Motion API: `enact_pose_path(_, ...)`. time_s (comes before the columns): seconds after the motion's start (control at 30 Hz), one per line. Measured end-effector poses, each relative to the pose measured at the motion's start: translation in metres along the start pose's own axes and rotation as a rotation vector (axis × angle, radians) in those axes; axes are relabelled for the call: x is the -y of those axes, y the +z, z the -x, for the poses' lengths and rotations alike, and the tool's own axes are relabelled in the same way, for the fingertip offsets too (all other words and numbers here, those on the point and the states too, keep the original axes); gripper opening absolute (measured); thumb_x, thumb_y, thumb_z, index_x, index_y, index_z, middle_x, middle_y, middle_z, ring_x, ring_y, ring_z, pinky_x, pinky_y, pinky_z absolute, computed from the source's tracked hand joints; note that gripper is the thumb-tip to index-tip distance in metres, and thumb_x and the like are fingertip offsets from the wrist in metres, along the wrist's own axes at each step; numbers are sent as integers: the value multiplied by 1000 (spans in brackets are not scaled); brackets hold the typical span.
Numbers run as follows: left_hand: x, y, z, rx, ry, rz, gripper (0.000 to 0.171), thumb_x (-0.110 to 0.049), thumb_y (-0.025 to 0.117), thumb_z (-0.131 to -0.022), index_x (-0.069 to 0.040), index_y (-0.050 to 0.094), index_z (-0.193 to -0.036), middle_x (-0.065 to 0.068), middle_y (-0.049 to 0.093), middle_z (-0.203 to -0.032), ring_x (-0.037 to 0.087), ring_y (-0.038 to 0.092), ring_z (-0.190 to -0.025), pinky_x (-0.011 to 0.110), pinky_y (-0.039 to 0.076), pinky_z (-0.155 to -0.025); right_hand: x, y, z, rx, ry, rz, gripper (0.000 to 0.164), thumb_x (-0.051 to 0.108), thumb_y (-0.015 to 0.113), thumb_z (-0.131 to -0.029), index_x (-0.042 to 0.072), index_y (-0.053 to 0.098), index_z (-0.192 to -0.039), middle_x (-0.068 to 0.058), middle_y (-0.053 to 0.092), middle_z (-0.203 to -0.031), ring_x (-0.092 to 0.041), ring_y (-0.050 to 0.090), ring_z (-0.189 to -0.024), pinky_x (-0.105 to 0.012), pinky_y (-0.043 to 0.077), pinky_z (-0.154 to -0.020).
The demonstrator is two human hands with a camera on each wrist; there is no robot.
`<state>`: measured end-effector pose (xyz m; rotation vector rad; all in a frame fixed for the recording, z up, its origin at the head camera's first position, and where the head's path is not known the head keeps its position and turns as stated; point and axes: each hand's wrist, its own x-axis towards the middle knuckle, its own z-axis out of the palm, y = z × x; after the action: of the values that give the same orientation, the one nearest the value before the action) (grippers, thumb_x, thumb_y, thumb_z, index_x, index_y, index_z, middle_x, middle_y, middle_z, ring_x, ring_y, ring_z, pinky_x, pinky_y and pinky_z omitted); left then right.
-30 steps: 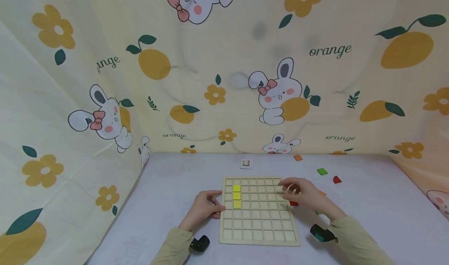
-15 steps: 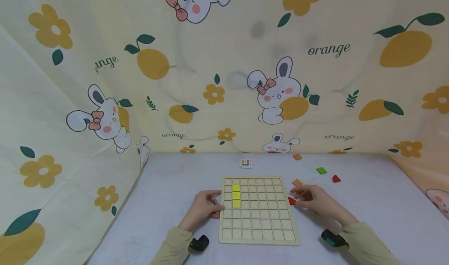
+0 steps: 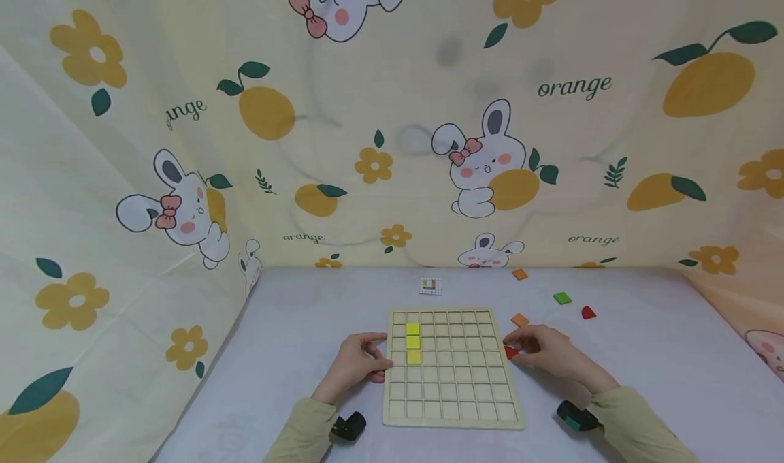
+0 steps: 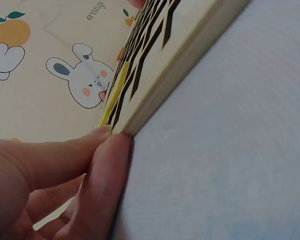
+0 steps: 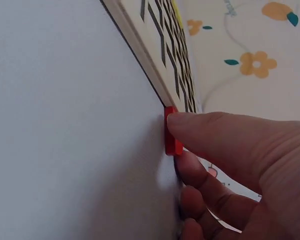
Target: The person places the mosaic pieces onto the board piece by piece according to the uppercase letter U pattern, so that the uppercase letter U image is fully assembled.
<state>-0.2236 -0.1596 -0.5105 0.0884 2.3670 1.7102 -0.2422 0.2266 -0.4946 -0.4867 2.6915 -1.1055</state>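
A wooden grid board [image 3: 453, 413] lies flat on the table, with several yellow square tiles [image 3: 413, 342] in a column in its second column of cells. My left hand [image 3: 355, 364] holds the board's left edge; in the left wrist view, thumb and finger [image 4: 107, 175] meet at that edge. Beside the board's right edge, my right hand [image 3: 545, 350] pinches a small red tile [image 5: 171, 131] between thumb and index finger. The tile sits low against the table, close to the board's side. Its full outline is hidden by the fingers.
A small pattern card [image 3: 430, 286] lies behind the board. Loose tiles are scattered to the right: orange [image 3: 520, 274], another orange [image 3: 519, 320], green [image 3: 562, 298] and a red quarter-circle [image 3: 588, 312]. A printed cloth [image 3: 367, 211] hangs behind the table.
My right hand has moved from over the board's right side out to the red tile and closed on it. My left hand stays at the left edge.
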Motion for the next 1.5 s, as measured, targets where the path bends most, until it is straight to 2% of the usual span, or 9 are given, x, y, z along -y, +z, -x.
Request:
enact_pose_path(0.23,0,0,0,-2,27,-14,61,4,78,-74,2,55,-131,12,58,-80,15,64,-55,32,60,-53,1,1,0,-20,-27,21,27,9,78,-78,10,70,-104,1,56,-84,-19,47,-79,-23,43,-60)
enact_pose_path(0.47,1,1,0,0,12,-15,62,2,79,-75,2,54,-132,11,59,-81,15,64,-55,31,60,-53,-1,2,1,-26,-37,40,24,9,78,-79,11,70,-102,4,60,-91,-18,49,-81,-23,46,-65)
enact_pose_path(0.8,2,1,-1,2,13,-12,61,2,79,-75,1,54,-131,11,59,-80,16,64,-55,32,60,-53,-2,2,1,-23,-88,18,22,6,76,-80,13,67,-99,2,58,-89,-18,49,-81,-21,46,-64)
enact_pose_path(1.03,2,0,0,3,25,-10,62,3,78,-75,2,54,-131,12,58,-80,16,64,-54,32,60,-53,1,2,3,-14,-72,4,22,3,74,-81,14,65,-98,1,56,-86,-19,49,-81,-21,47,-63)
enact_pose_path(1.27,2,-1,0,5,35,-18,62,4,78,-75,3,54,-131,11,58,-80,15,64,-54,32,60,-53,-2,1,4,-19,-103,6,17,3,71,-85,16,68,-96,5,61,-90,-14,53,-82,-21,51,-70)
enact_pose_path(1.5,2,0,0,4,34,-16,61,4,78,-74,3,54,-131,12,58,-80,17,64,-54,33,60,-53,-5,-3,7,-5,-135,-7,19,4,68,-87,14,70,-103,6,63,-96,-11,56,-87,-23,53,-76)
